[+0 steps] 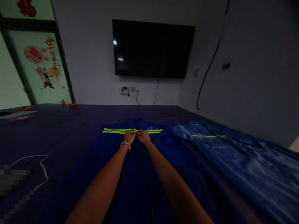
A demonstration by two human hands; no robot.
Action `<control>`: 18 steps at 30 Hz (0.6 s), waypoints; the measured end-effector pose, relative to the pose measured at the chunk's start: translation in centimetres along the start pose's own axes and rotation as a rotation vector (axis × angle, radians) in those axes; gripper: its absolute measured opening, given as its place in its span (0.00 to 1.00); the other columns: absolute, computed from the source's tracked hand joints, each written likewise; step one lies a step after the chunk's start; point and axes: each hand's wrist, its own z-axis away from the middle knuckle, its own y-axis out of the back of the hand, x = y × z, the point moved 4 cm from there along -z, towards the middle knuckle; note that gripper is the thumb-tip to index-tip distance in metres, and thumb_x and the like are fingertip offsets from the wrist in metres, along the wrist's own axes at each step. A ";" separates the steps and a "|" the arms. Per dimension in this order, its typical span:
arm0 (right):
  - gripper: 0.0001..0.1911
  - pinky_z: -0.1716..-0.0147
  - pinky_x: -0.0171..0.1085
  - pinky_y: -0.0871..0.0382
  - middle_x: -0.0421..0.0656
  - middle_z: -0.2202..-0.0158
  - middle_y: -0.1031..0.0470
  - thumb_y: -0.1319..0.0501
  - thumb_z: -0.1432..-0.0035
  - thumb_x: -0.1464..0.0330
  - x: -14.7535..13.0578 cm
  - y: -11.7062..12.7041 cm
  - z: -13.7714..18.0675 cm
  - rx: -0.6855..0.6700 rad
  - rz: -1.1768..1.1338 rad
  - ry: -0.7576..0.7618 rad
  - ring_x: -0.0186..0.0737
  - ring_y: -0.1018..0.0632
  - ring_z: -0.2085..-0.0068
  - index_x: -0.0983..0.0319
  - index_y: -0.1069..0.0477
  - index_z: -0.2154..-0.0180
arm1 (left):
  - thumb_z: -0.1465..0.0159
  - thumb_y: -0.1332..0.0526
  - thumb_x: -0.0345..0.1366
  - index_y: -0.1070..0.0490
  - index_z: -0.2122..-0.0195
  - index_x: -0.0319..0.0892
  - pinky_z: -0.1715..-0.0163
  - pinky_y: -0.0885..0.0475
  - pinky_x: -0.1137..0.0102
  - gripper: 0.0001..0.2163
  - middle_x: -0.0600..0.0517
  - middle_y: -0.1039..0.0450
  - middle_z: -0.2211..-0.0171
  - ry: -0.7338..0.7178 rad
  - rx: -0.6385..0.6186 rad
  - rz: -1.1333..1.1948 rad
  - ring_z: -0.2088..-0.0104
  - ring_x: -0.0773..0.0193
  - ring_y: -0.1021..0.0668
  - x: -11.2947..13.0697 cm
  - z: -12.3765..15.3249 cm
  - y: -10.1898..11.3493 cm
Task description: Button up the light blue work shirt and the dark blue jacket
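Note:
A dark blue work jacket (137, 174) lies spread out in front of me, its collar at the far end. Across its chest runs a yellow-green reflective stripe (114, 131), with small pale lettering above it on the right. My left hand (129, 137), with a pale scrunchie (126, 145) at the wrist, pinches the front edge of the jacket near the stripe. Close beside it, my right hand (143, 136) is closed on the same front edge. The fingertips of both hands nearly meet, and the exact bit of cloth between them is too dark to make out.
To the right lies a lighter blue garment (233, 155) with a thin yellow stripe. A white cable (43, 165) curls on the dark floor at the left. Small orange objects (72, 105) sit by the door. A television (153, 48) hangs on the far wall, with sockets (130, 89) below.

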 end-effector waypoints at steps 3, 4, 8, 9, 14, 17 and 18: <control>0.14 0.75 0.29 0.42 0.41 0.75 0.26 0.45 0.54 0.76 -0.1 0.0 0.1 0.000 0.009 -0.013 0.33 0.28 0.73 0.62 0.28 0.64 | 0.47 0.46 0.35 0.33 0.83 0.38 0.78 0.47 0.74 0.11 0.52 0.31 0.82 -0.002 0.001 0.000 0.77 0.67 0.31 0.1 0.0 0.1; 0.14 0.75 0.29 0.42 0.41 0.75 0.26 0.45 0.54 0.75 -0.1 0.0 0.1 -0.002 0.012 -0.017 0.33 0.28 0.74 0.62 0.28 0.64 | 0.47 0.46 0.35 0.33 0.83 0.38 0.79 0.47 0.74 0.11 0.51 0.31 0.81 -0.003 0.001 0.000 0.77 0.67 0.31 0.1 0.0 0.1; 0.12 0.76 0.29 0.43 0.42 0.74 0.26 0.44 0.52 0.73 -0.3 0.1 0.2 -0.007 0.030 -0.018 0.33 0.28 0.74 0.62 0.28 0.63 | 0.47 0.46 0.35 0.33 0.83 0.38 0.78 0.48 0.74 0.11 0.51 0.31 0.81 -0.005 -0.002 -0.008 0.76 0.67 0.30 0.2 0.0 0.2; 0.12 0.76 0.29 0.43 0.42 0.73 0.25 0.44 0.52 0.72 -0.4 0.1 0.2 -0.004 0.037 -0.014 0.33 0.28 0.73 0.62 0.28 0.64 | 0.46 0.46 0.35 0.33 0.83 0.38 0.78 0.47 0.74 0.11 0.50 0.31 0.80 -0.004 -0.003 -0.011 0.76 0.67 0.30 0.2 0.1 0.2; 0.10 0.74 0.29 0.42 0.43 0.71 0.25 0.43 0.50 0.70 -0.5 0.3 0.3 0.010 0.063 -0.011 0.35 0.27 0.69 0.62 0.28 0.65 | 0.46 0.46 0.35 0.32 0.82 0.38 0.78 0.47 0.73 0.10 0.50 0.30 0.80 0.000 -0.008 -0.029 0.76 0.66 0.30 0.2 0.1 0.2; 0.09 0.73 0.29 0.42 0.43 0.71 0.26 0.43 0.50 0.70 -0.5 0.3 0.3 0.010 0.056 -0.015 0.35 0.27 0.69 0.62 0.28 0.65 | 0.46 0.46 0.35 0.32 0.82 0.38 0.78 0.47 0.73 0.11 0.50 0.30 0.80 0.003 -0.012 -0.035 0.76 0.66 0.30 0.2 0.1 0.1; 0.09 0.73 0.29 0.42 0.43 0.71 0.26 0.43 0.50 0.71 -0.6 0.3 0.3 0.011 0.054 -0.014 0.35 0.27 0.69 0.62 0.28 0.65 | 0.46 0.46 0.34 0.32 0.82 0.38 0.78 0.47 0.73 0.11 0.50 0.30 0.80 0.004 -0.012 -0.037 0.76 0.66 0.30 0.1 0.0 0.1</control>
